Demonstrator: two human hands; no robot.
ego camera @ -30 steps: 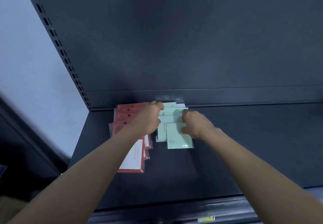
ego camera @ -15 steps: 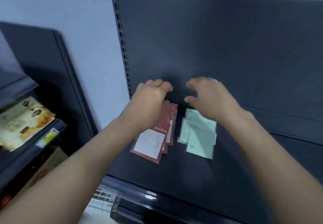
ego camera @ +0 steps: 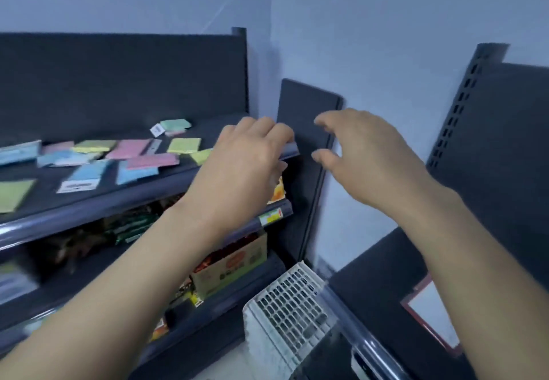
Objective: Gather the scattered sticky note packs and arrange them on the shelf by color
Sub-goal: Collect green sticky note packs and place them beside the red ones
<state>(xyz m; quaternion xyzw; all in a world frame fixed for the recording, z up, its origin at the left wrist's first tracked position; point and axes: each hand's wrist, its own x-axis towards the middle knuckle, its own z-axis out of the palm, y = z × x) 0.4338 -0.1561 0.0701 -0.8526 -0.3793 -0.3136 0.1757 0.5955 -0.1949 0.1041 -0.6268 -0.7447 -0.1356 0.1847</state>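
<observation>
Several sticky note packs lie scattered on the left shelf [ego camera: 89, 201]: pink ones [ego camera: 129, 148], blue ones [ego camera: 89, 170], yellow-green ones [ego camera: 184, 145] and a mint one [ego camera: 175, 124] at the back. My left hand [ego camera: 237, 166] hovers over that shelf's right end, fingers loosely curled, holding nothing. My right hand [ego camera: 365, 154] is raised in the air beside it, fingers spread and empty. A red-edged pack [ego camera: 430, 317] shows at the lower right on the dark right shelf [ego camera: 380, 284], partly hidden by my right forearm.
Lower shelves on the left hold snack packets and a cardboard box [ego camera: 234, 264]. A white plastic crate [ego camera: 291, 308] stands on the floor between the two shelf units. A dark end panel [ego camera: 306, 112] and a pale wall sit behind my hands.
The view has swung left from the right shelf to the left one. Both hands lifted off the red and green packs and moved left with it, empty.
</observation>
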